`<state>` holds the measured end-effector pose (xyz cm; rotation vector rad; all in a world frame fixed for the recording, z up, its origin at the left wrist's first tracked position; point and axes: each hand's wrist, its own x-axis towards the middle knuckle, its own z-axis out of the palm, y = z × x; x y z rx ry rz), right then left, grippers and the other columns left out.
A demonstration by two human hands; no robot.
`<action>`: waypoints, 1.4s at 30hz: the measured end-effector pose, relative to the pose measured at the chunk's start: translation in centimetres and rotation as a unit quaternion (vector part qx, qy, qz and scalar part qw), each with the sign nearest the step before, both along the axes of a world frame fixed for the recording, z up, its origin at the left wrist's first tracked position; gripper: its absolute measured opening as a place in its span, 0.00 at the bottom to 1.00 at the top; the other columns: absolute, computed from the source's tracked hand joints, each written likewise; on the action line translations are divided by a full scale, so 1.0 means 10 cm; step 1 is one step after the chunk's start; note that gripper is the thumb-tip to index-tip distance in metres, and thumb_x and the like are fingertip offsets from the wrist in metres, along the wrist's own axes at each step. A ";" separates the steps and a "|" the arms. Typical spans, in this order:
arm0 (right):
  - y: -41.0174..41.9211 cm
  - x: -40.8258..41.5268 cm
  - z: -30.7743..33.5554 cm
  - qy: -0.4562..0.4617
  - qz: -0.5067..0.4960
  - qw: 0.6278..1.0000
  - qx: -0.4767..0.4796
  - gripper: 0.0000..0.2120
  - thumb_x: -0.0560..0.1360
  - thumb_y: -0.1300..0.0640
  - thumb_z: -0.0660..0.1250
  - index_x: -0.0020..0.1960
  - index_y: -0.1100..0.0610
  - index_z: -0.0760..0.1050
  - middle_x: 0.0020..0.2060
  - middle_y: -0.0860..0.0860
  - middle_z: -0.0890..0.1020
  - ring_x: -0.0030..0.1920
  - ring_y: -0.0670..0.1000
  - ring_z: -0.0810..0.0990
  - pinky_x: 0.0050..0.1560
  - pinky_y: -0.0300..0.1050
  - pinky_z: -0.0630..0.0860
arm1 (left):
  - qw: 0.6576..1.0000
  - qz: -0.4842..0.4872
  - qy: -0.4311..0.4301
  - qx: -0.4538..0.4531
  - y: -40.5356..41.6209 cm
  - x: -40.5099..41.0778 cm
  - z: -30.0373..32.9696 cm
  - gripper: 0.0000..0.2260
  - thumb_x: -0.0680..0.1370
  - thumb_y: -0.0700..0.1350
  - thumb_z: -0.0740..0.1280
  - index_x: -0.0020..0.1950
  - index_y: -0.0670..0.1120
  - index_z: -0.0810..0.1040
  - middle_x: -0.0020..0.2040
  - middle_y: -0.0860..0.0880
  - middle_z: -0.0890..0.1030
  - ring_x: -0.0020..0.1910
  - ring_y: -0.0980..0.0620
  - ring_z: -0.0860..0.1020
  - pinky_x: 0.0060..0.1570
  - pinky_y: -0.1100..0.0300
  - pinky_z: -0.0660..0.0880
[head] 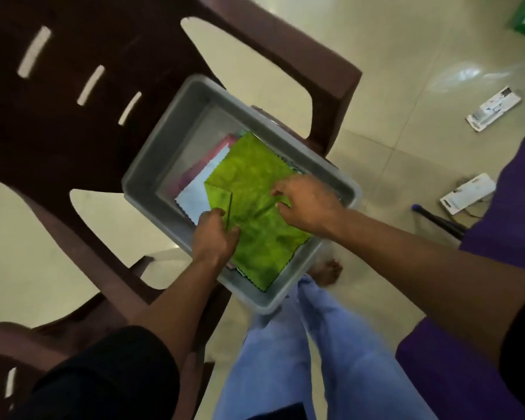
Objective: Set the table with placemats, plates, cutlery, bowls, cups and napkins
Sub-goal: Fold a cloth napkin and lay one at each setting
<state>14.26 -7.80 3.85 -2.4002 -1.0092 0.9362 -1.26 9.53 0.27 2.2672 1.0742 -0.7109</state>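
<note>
A grey plastic tub sits on the seat of a dark brown plastic chair. Inside lies a green cloth napkin with zigzag edges, on top of a white cloth and a pink one. My left hand pinches the folded left edge of the green napkin. My right hand pinches the same napkin near its middle-right, fingers curled into the fabric.
Pale floor tiles surround the chair. Two white packages and a dark stick with a blue tip lie on the floor at right. Purple cloth hangs at the right edge. My legs in blue trousers stand below the tub.
</note>
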 end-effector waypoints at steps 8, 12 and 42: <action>0.35 -0.11 -0.82 -0.043 0.025 0.997 -0.066 0.18 0.76 0.61 0.68 0.65 0.55 0.79 0.58 0.55 0.76 0.62 0.58 0.74 0.60 0.54 0.77 | 0.998 -0.016 0.043 0.038 0.25 -0.10 -0.59 0.26 0.77 0.51 0.72 0.66 0.38 0.68 0.60 0.36 0.75 0.57 0.33 0.77 0.53 0.43 0.75; 0.40 -0.11 -1.00 -0.118 0.041 0.988 -0.087 0.20 0.74 0.63 0.69 0.66 0.54 0.76 0.64 0.59 0.72 0.64 0.60 0.71 0.61 0.57 0.76 | 0.998 0.009 0.038 0.044 0.22 -0.12 -0.68 0.24 0.77 0.48 0.70 0.67 0.37 0.66 0.61 0.36 0.74 0.57 0.32 0.77 0.53 0.42 0.75; 0.52 -0.10 -0.92 -0.131 -0.017 0.987 -0.091 0.20 0.73 0.68 0.69 0.64 0.58 0.74 0.57 0.59 0.73 0.55 0.60 0.75 0.53 0.57 0.80 | 0.982 0.186 -0.017 0.003 -0.05 -0.22 -0.64 0.22 0.71 0.67 0.73 0.41 0.48 0.80 0.38 0.49 0.83 0.41 0.45 0.82 0.43 0.51 0.80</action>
